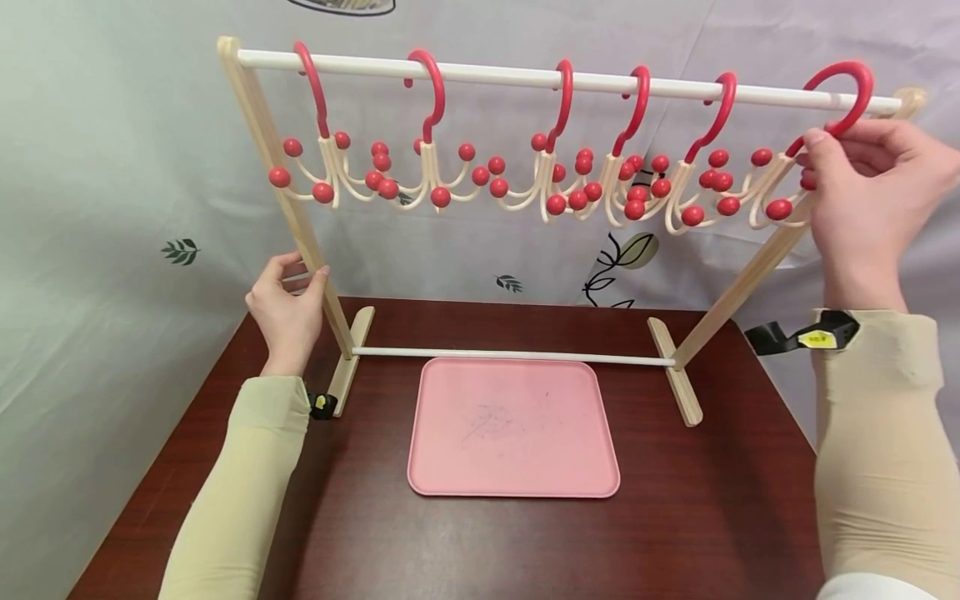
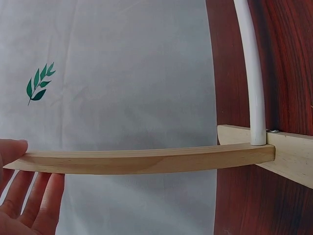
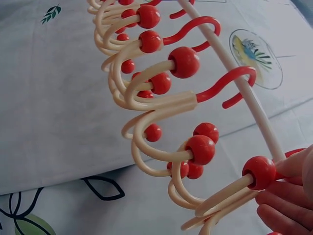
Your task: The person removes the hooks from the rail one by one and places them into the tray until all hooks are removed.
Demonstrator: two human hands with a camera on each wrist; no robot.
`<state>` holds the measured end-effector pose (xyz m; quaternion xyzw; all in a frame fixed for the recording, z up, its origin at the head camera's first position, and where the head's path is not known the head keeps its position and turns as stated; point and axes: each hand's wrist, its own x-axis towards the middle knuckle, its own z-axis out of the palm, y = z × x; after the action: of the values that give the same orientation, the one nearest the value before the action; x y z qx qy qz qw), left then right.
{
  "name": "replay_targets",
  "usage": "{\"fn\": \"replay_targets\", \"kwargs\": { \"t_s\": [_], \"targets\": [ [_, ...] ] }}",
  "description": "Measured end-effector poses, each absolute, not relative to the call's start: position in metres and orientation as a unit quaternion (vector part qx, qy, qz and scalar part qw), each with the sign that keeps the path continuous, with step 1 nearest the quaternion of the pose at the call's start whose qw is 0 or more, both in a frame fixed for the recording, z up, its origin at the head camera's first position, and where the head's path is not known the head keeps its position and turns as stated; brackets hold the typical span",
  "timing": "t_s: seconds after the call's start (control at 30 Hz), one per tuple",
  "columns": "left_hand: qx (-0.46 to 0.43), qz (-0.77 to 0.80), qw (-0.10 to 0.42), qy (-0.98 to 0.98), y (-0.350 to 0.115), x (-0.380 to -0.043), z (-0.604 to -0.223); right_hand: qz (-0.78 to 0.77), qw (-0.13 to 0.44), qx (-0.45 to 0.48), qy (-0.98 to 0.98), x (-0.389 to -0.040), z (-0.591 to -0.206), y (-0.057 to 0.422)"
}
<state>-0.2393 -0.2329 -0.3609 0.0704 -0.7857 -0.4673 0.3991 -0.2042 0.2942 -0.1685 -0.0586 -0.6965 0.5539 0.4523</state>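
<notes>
Your right hand grips the rightmost hanger, a glossy red hook on a cream stem whose curled arms end in red balls, with thumb and fingers closed about the foot of the hook. That hanger is at the right end of the round white rail, its hook arching above it; whether the hook bears on the rail is hard to tell, as your fingers cover part of it. Your left hand pinches the pale wooden left post, thumb on one side and fingers on the other, probably to steady the stand. Five matching hangers hang along the rail, and a flat pink tray lies on the dark red-brown wooden table.

The step in hand looks like seating or freeing this end hanger. Either way, the next move calls for guiding the hook squarely over the rail without knocking its neighbour, with the post held firm.
</notes>
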Motion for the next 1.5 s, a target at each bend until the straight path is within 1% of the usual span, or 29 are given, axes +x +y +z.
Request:
{"fn": "replay_targets", "kwargs": {
  "t_s": [0.2,0.57,0.87,1.23,1.5],
  "targets": [
    [0.067,-0.462,0.404,-0.787,-0.234,-0.24,-0.361,0.567,0.456,-0.058,-0.684,-0.201,-0.165,0.294],
    [0.067,-0.456,0.397,-0.794,-0.233,-0.239,-0.362,0.592,0.445,-0.071,-0.669,-0.196,-0.166,0.297],
    [0.068,-0.462,0.391,-0.793,-0.232,-0.234,-0.36,0.604,0.424,-0.093,-0.669,-0.193,-0.166,0.307],
    [0.067,-0.461,0.391,-0.794,-0.23,-0.235,-0.361,0.612,0.426,-0.105,-0.658,-0.178,-0.168,0.3],
    [0.067,-0.459,0.392,-0.795,-0.229,-0.235,-0.361,0.6,0.446,-0.091,-0.658,-0.178,-0.177,0.302]
  ]
}}
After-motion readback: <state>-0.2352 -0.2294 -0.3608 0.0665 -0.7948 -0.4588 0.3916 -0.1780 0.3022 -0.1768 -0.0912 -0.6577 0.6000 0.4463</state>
